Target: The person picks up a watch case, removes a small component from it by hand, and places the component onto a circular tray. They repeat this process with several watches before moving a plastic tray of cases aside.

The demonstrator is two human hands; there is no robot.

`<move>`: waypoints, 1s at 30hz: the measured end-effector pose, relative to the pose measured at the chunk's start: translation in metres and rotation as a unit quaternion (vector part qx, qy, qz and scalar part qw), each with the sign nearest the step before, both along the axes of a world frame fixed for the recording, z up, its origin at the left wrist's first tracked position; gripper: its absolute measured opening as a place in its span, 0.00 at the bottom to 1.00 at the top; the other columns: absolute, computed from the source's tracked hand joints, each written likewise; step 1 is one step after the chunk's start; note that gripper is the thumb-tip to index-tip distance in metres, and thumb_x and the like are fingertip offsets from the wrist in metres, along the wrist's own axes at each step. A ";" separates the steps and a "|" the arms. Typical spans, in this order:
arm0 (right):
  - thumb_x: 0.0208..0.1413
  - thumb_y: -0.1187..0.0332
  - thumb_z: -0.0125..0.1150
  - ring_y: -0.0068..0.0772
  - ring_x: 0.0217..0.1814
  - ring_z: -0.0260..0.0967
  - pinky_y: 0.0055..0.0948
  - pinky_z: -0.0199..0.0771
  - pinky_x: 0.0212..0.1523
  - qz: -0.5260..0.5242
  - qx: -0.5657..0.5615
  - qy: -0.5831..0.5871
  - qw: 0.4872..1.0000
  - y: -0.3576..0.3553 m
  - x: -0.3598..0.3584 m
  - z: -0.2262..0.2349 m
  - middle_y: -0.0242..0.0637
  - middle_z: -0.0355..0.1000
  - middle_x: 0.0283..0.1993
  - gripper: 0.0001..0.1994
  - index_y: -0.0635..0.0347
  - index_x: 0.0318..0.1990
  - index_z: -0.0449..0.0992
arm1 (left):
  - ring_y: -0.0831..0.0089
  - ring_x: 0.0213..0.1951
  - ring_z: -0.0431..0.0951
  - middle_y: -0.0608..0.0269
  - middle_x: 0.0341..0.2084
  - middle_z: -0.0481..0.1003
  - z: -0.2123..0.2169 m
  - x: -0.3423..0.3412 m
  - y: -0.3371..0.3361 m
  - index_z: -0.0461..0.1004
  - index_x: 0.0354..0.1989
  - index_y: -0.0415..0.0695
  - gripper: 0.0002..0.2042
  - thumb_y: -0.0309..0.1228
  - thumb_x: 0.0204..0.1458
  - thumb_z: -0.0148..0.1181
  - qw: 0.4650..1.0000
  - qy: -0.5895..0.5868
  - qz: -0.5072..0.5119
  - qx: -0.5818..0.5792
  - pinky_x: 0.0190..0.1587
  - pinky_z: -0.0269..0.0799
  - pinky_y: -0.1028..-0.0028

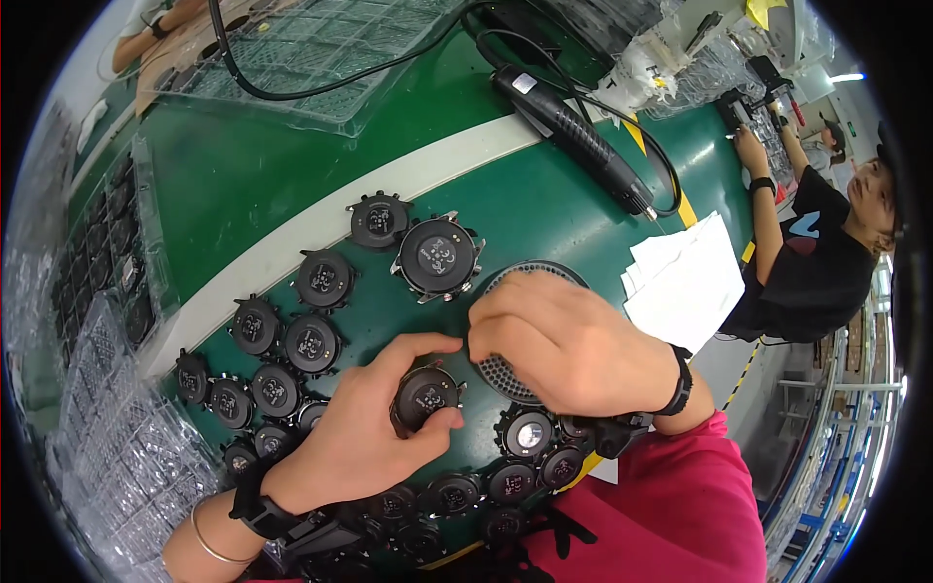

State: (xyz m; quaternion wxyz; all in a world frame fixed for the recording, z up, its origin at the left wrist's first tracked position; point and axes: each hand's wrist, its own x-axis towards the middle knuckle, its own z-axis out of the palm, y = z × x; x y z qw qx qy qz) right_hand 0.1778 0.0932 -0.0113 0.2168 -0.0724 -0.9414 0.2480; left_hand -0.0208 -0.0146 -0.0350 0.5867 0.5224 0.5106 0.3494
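Steady watch [425, 396] clamped in left hand [364, 423] near front edge of desk [544, 219]; cannot tell grip of right hand [573, 340] over round tray [504, 377].

I'm working in an assembly workshop
Watch bodies [437, 257], 1 corded screwdriver [573, 143] and trays [282, 70] are crowding my green bench [549, 212].

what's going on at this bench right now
A person at a green workbench has a dark watch case between the thumb and fingers of the left hand. The right hand is curled over a round tray dotted with holes; whether it holds anything is hidden. Other watch cases lie around the hands, mostly back side up. Beyond, a black electric screwdriver lies near white paper sheets.
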 end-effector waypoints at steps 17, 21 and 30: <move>0.39 0.77 0.62 0.41 0.36 0.70 0.33 0.67 0.33 -0.027 0.065 0.012 0.997 -0.001 -0.004 -0.007 0.40 0.72 0.37 0.17 0.65 0.41 0.73 | 0.78 0.24 0.70 0.60 0.24 0.71 0.008 -0.002 0.003 0.61 0.53 0.39 0.24 0.25 0.48 0.62 0.995 -0.020 -0.049 -0.088 0.25 0.65 0.75; 0.39 0.77 0.63 0.40 0.35 0.70 0.32 0.66 0.32 0.010 0.023 0.055 0.998 -0.009 -0.008 -0.014 0.42 0.72 0.37 0.17 0.66 0.41 0.73 | 0.77 0.24 0.71 0.58 0.24 0.72 0.004 -0.002 0.001 0.60 0.52 0.38 0.24 0.26 0.48 0.63 0.995 -0.022 -0.055 -0.083 0.26 0.65 0.74; 0.40 0.74 0.59 0.39 0.35 0.68 0.31 0.66 0.31 0.059 0.030 0.032 0.997 -0.013 -0.013 -0.018 0.44 0.70 0.38 0.16 0.67 0.40 0.73 | 0.74 0.23 0.71 0.58 0.22 0.71 -0.004 0.001 -0.002 0.60 0.48 0.35 0.22 0.27 0.48 0.63 0.996 -0.045 -0.067 -0.029 0.27 0.66 0.73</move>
